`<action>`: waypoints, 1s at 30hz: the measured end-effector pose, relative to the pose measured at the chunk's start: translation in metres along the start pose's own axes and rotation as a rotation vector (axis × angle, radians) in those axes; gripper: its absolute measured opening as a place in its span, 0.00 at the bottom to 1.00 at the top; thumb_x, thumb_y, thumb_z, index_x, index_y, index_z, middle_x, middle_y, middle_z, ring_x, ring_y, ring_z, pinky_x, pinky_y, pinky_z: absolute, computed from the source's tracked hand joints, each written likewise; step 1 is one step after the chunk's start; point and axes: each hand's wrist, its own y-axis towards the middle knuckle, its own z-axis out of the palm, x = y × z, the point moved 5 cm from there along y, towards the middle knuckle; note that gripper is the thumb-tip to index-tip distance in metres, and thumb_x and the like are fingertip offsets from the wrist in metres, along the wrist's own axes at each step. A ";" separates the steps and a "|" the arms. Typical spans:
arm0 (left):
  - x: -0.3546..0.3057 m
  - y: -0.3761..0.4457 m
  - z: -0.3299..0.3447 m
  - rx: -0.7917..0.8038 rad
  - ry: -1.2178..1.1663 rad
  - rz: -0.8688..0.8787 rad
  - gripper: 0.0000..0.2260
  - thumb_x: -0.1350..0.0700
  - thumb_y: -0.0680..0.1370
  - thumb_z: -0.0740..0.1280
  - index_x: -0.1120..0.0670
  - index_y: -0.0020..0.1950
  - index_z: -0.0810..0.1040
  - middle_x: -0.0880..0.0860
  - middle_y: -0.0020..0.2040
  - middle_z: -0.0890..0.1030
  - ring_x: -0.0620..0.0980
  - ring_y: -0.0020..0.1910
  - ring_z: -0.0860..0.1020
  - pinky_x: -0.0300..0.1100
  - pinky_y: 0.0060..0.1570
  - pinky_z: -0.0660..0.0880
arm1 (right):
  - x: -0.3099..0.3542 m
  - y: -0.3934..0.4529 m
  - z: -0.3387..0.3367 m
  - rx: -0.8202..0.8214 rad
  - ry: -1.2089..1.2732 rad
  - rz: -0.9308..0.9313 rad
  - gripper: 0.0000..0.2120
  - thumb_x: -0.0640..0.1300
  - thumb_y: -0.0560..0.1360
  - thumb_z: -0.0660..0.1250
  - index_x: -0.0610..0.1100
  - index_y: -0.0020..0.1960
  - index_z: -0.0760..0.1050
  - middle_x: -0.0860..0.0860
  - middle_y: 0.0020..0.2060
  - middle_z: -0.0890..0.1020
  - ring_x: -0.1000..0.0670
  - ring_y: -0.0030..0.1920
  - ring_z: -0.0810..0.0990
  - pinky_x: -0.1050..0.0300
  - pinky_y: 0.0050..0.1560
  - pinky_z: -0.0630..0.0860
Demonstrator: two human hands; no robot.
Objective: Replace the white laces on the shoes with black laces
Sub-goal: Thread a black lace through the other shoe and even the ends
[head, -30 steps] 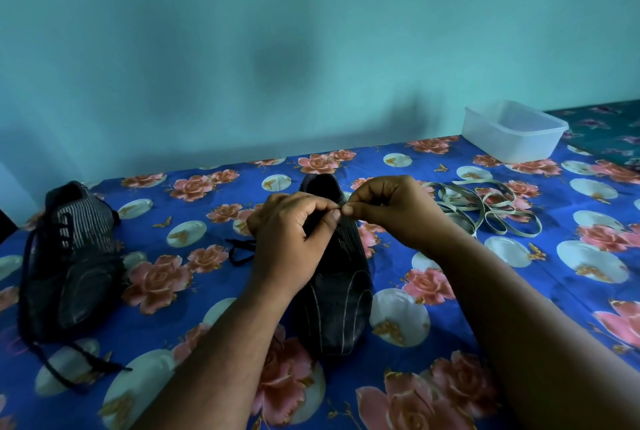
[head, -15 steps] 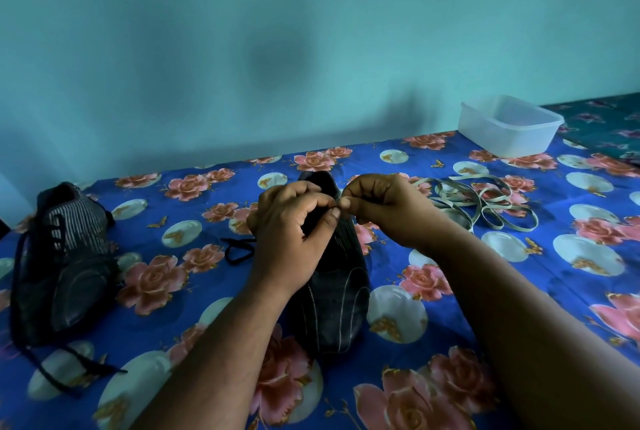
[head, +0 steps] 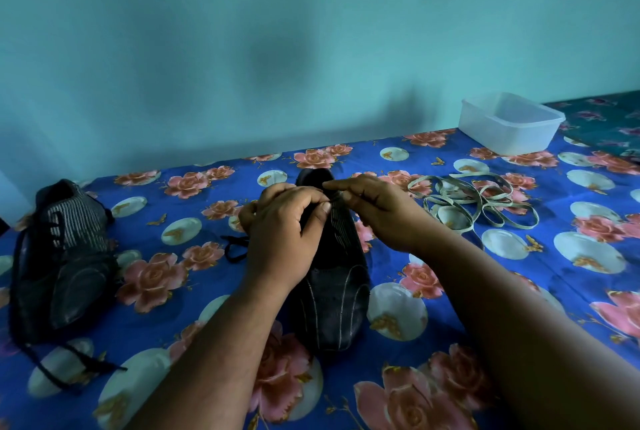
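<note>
1. The black shoe [head: 332, 287] in the middle of the floral tablecloth [head: 519, 291] lies with its toe toward the person, and both hands work over its upper eyelets.
2. The left hand [head: 280, 232] has its fingers curled, thumb and forefinger pinched together at the top of the shoe; the right hand [head: 377, 208] meets it there, its fingertips also pinched. What they pinch is dark and mostly hidden; it is probably the black lace [head: 235, 249], a loop of which shows on the cloth just left of the left hand.
3. The step in hand looks like threading or tightening the black lace near the last eyelets of this shoe.
4. The white laces [head: 478, 201] lie loose in a heap to the right, near a clear plastic container [head: 509, 128], so they seem already removed.
5. The second shoe [head: 62, 256] at the left already carries a black lace.
6. Next, the lace end needs feeding through and pulling snug, keeping both ends even.
</note>
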 end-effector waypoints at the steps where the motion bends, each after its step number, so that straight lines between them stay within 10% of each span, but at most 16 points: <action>1: 0.000 0.000 0.000 -0.001 0.027 0.001 0.06 0.48 0.79 0.68 0.47 0.50 0.83 0.41 0.50 0.82 0.51 0.58 0.75 0.53 0.57 0.68 | -0.001 0.000 0.003 0.023 -0.045 -0.016 0.15 0.43 0.85 0.61 0.52 0.69 0.77 0.54 0.46 0.77 0.60 0.47 0.75 0.60 0.49 0.72; 7: -0.002 0.001 0.000 -0.011 0.088 -0.014 0.04 0.53 0.78 0.71 0.50 0.49 0.85 0.45 0.50 0.84 0.52 0.57 0.73 0.42 0.54 0.66 | -0.007 -0.001 0.002 0.032 -0.063 -0.014 0.14 0.40 0.83 0.63 0.52 0.64 0.78 0.51 0.50 0.77 0.57 0.47 0.75 0.62 0.47 0.70; 15: 0.002 0.003 0.000 0.077 0.181 -0.067 0.11 0.45 0.76 0.64 0.46 0.48 0.85 0.43 0.50 0.81 0.54 0.56 0.70 0.60 0.52 0.72 | -0.011 0.000 -0.004 0.003 0.055 0.068 0.09 0.41 0.83 0.64 0.52 0.59 0.78 0.58 0.40 0.78 0.57 0.35 0.74 0.64 0.37 0.70; 30: 0.006 0.000 0.005 0.268 0.184 -0.049 0.06 0.48 0.79 0.70 0.45 0.55 0.84 0.40 0.57 0.72 0.49 0.60 0.66 0.50 0.57 0.57 | -0.012 -0.001 -0.003 0.028 0.147 0.093 0.10 0.41 0.82 0.66 0.50 0.61 0.78 0.55 0.41 0.78 0.53 0.37 0.77 0.60 0.41 0.75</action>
